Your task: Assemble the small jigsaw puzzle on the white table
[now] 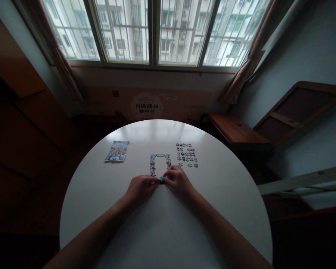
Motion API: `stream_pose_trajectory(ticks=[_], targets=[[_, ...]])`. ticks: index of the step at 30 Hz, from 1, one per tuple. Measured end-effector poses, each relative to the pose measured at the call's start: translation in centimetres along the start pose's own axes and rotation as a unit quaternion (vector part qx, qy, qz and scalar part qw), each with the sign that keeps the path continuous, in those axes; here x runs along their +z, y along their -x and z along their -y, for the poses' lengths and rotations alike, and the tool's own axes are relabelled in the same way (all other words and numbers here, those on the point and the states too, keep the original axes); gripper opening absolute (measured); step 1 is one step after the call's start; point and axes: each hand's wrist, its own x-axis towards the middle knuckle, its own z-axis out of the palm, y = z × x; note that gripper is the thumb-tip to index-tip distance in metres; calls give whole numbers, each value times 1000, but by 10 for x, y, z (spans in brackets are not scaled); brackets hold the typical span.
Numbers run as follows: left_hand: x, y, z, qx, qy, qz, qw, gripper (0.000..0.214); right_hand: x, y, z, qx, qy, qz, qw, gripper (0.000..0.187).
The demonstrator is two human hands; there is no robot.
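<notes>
A jigsaw border (160, 155) lies on the white round table (162, 231), joined along its far side and both long sides around a bare middle. At its near end sits a small blue and dark puzzle piece (161, 179), between my fingertips. My left hand (142, 186) is closed, with thumb and forefinger pressed together at the piece's left edge. From the other side my right hand (179, 180) pinches the same piece. Its fingers cover the near right corner of the border, and how the piece fits there is hidden.
Loose puzzle pieces (186, 154) lie in rows right of the border. A colourful picture sheet (117, 151) rests at the left. Beyond the table are a wooden bench (236, 129), a framed panel (294, 108) and barred windows (154, 33).
</notes>
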Motion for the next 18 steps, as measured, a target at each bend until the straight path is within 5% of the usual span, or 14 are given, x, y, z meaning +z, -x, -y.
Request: stream_pose_trajectory(ticks=[18], targets=[[0,-1,-1,-11,-7,5,1000,26,-1,0,1,-1,9,3,1000,4]])
